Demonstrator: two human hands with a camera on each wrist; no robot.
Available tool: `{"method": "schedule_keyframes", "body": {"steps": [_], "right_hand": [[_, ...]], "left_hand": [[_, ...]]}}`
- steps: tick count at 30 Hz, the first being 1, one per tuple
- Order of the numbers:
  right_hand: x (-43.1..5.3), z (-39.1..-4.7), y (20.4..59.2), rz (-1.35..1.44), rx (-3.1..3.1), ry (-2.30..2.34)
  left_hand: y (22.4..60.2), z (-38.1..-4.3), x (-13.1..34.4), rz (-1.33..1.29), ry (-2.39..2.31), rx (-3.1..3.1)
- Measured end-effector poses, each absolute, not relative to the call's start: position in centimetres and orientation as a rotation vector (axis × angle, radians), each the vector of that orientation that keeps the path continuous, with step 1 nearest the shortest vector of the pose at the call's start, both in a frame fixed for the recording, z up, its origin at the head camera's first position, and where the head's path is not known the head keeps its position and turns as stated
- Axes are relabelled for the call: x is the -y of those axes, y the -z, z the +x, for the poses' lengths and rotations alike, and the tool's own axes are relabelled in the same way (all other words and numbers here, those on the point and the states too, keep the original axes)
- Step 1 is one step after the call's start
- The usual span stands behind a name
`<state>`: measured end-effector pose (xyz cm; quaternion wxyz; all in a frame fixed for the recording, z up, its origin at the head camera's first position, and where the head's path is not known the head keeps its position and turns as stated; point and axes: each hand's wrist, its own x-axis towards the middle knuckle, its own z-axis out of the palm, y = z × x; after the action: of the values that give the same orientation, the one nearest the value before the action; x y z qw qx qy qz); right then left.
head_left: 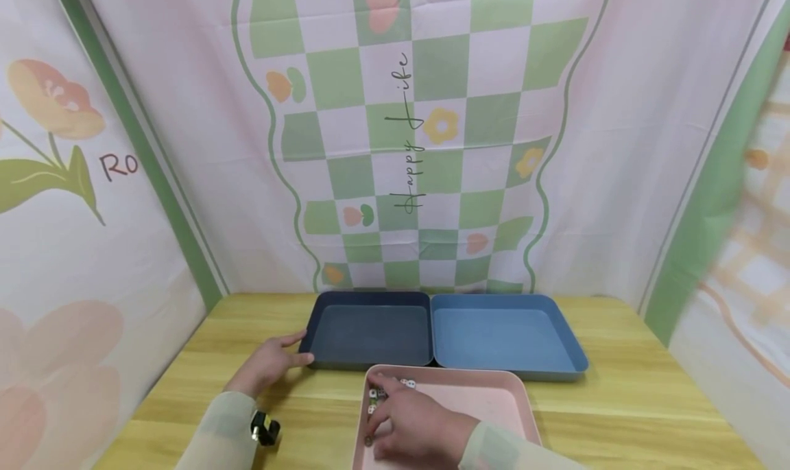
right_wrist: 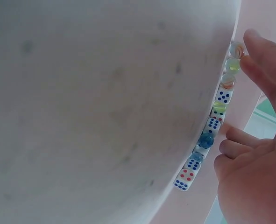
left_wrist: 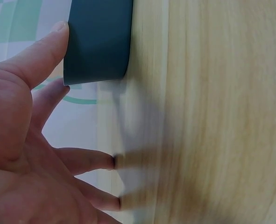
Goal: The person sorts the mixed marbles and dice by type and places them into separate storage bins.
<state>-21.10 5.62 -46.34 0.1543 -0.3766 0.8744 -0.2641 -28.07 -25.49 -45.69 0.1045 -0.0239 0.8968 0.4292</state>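
My left hand is at the left end of the dark blue tray. In the left wrist view its thumb touches the tray rim, with the index fingertip at the corner and the other fingers spread. Inside the pink tray, my right hand is over its left side, beside a row of white dice and glass marbles along the wall. The thumb and index fingertips are close to the end marble, which is not clearly between them; the other fingers are bent.
A lighter blue tray stands right against the dark one, behind the pink tray. All of them rest on a wood-grain table. A patterned cloth hangs behind, with more cloth at both sides. A small black device is on the left wrist.
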Motion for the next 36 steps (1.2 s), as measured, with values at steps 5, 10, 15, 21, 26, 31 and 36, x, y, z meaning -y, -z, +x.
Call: {"method": "schedule_keyframes", "body": {"steps": [5, 10, 15, 21, 26, 31, 36], "right_hand": [[-5.59, -21.13, 46.45, -1.109, -2.519, 0.746], [-5.58, -21.07, 46.42, -1.116, -2.519, 0.746], [-5.45, -21.07, 46.47, -1.136, -2.533, 0.725], [-5.22, -20.78, 46.66, -1.149, -2.602, 0.670], [-5.13, -20.57, 46.91, -1.227, -2.672, 0.606], [-5.13, -20.65, 46.79, -1.162, -2.588, 0.696], [-5.06, -20.61, 46.65, -1.136, -2.547, 0.713]], "left_hand": [[45.57, -27.94, 25.43, -0.069, -1.273, -2.644], [45.36, -27.72, 25.35, -0.060, -1.283, -2.640], [45.19, -27.57, 25.36, -0.045, -1.274, -2.645], [45.29, -27.67, 25.34, -0.044, -1.268, -2.638], [45.21, -27.75, 25.32, -0.033, -1.251, -2.653], [45.41, -27.93, 25.48, -0.044, -1.264, -2.640], [45.55, -28.00, 25.60, -0.042, -1.260, -2.642]]}}
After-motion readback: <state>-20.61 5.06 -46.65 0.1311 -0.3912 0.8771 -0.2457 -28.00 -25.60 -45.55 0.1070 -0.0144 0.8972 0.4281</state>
